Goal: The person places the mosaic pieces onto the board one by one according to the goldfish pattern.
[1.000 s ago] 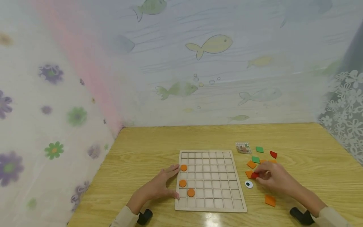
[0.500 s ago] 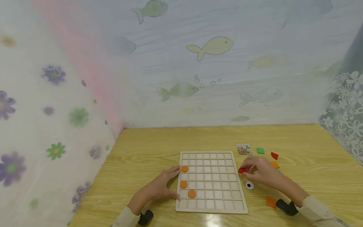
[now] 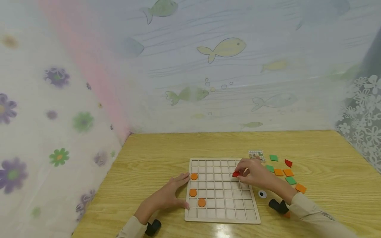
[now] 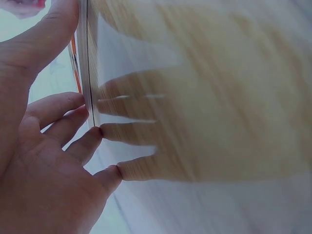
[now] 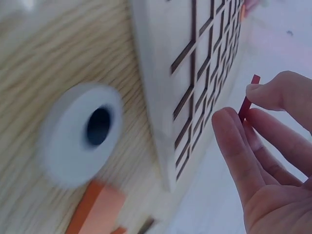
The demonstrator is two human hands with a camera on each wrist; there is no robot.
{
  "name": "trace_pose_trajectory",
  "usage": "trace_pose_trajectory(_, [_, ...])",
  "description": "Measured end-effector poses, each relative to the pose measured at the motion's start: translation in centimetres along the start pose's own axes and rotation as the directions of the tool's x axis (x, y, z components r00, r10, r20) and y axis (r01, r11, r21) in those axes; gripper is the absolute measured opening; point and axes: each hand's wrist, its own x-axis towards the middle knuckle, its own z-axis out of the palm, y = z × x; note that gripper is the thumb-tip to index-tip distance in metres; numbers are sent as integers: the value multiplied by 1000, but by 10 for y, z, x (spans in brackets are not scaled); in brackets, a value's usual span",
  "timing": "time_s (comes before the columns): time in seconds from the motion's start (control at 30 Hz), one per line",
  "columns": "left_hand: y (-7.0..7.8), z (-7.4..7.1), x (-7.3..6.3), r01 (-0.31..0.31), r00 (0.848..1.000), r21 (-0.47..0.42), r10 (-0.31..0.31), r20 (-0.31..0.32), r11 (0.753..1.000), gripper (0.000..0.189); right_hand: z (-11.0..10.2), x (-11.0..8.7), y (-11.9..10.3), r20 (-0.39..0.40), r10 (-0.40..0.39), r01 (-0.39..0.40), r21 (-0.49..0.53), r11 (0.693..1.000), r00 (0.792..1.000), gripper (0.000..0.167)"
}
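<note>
A pale wooden grid board [image 3: 221, 213] lies on the table, with three orange discs [image 3: 201, 202] in cells on its left side. My left hand [image 3: 166, 195] rests at the board's left edge, fingers spread and fairly straight; the left wrist view shows its fingertips [image 4: 92, 134] touching that edge. Over the upper right of the board, my right hand [image 3: 254, 172] pinches a red quarter-round tile [image 3: 235, 174] between thumb and fingers. In the right wrist view the red tile [image 5: 248, 99] is seen edge-on, held above the board.
Right of the board lie a white eye disc [image 3: 262, 194], several orange tiles [image 3: 288, 172], green tiles [image 3: 273, 158] and another red quarter-round tile [image 3: 288, 163]. A small printed grid card [image 3: 253, 153] sits at the board's far right corner, partly behind the right hand.
My right hand has carried the red quarter-round tile leftward from the loose pieces to over the board's upper right, uncovering several tiles. The left hand has stayed at the board's edge.
</note>
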Motion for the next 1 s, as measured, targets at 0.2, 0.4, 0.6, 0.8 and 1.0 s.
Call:
trace_pose_trajectory(0.2, [0,0,1,3,1000,3,-3,-1,1000,100,10,16,-1,6,1,-1,41,999,1000,12])
trace_pose_trajectory(0.4, [1,0,2,5,1000,6,-5,-1,1000,99,19,29,-2,-2,-18,18,26,1000,1000,14])
trace_pose_trajectory(0.6, [1,0,2,12,1000,14,-12,-7,1000,100,29,39,-5,28,-34,32,66,997,999,11])
trace_pose_trajectory(0.8, [2,0,2,13,1000,10,-13,-8,1000,100,39,49,-10,49,-39,36,72,997,998,10])
trace_pose_trajectory(1.0, [3,0,1,16,1000,14,-16,-6,1000,99,49,59,-15,54,-51,50,27,998,997,9])
